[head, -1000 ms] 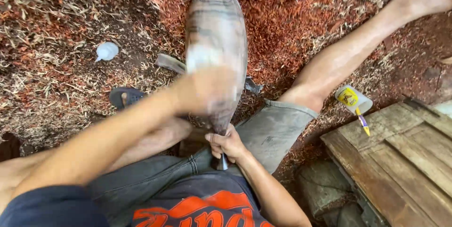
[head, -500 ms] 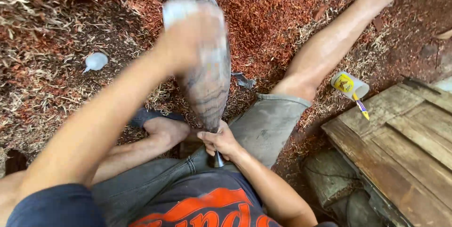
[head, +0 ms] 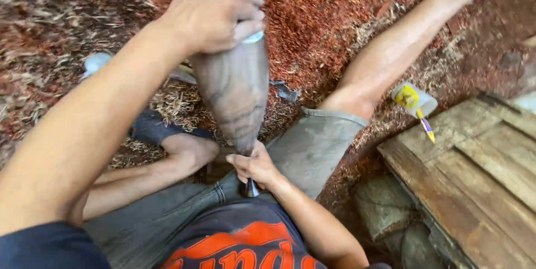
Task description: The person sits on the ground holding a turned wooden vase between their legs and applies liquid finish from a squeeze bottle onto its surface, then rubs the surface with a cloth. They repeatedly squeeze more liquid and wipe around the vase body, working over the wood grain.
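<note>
Where gripped, tapered grey-brown streaked wooden piece

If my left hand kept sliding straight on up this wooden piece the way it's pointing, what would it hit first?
Probably nothing solid in view: the left hand already grips the tapered wooden piece near its upper end, where pale cloth or paper shows beneath it. Beyond lies the picture's top edge, so depth is unclear.
</note>
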